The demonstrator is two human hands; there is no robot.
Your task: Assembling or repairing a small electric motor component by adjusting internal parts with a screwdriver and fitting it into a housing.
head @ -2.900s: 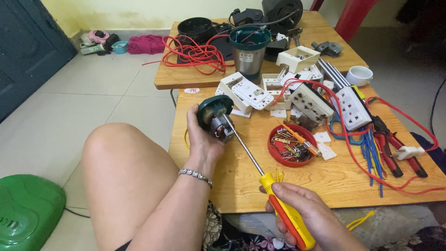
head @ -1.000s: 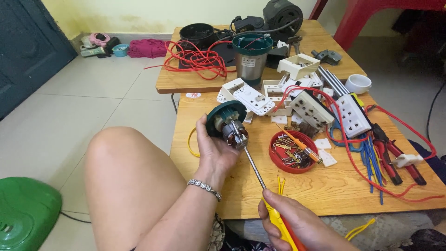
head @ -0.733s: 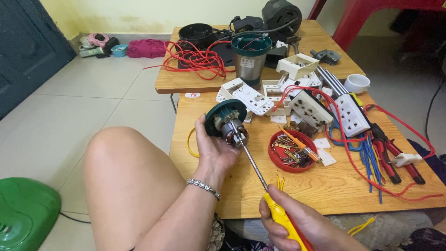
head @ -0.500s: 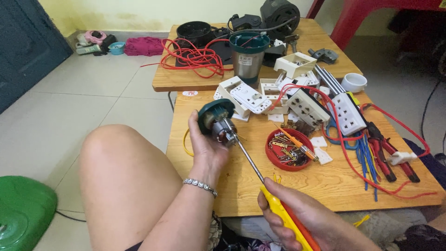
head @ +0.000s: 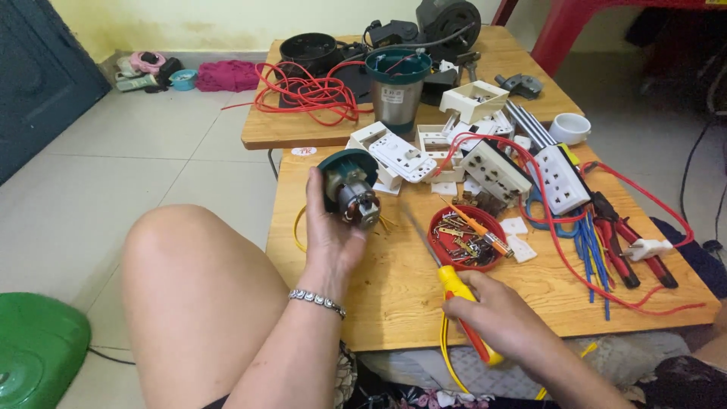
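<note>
At the lower left corner of the frame sits a green plastic lid point(head: 34, 356) on the tiled floor. Right of it, the person's bare knee point(head: 189, 257) rises in the lower middle left. In the upper left, by the wall, lie slippers point(head: 144, 67) and a pink cloth point(head: 227, 76).

Just left of centre, the left hand point(head: 333, 231), a bracelet point(head: 316, 301) on its wrist, is closed around a small motor point(head: 350, 193) with a dark green cap, held above the near edge of the wooden table point(head: 394, 295). The motor's metal end faces right and down.

Below centre, the right hand point(head: 492, 318) grips the yellow and red handle of a screwdriver point(head: 454, 291). Its shaft slants up and left over the table, and the tip stands apart from the motor.

Above centre, on a second table point(head: 261, 136) behind the first, lie coiled red wire point(head: 310, 95) and a steel cup point(head: 397, 91) with a green rim. White socket plates point(head: 397, 151) lie between the tables.

Right of centre, a red dish point(head: 463, 238) holds small parts, just beside the screwdriver shaft. Further right lies a white power strip point(head: 560, 178), crossed by red wire, then blue wires point(head: 591, 250), red-handled pliers point(head: 625, 242) and a white plug point(head: 644, 248). A white bowl point(head: 569, 129) stands in the upper right.
</note>
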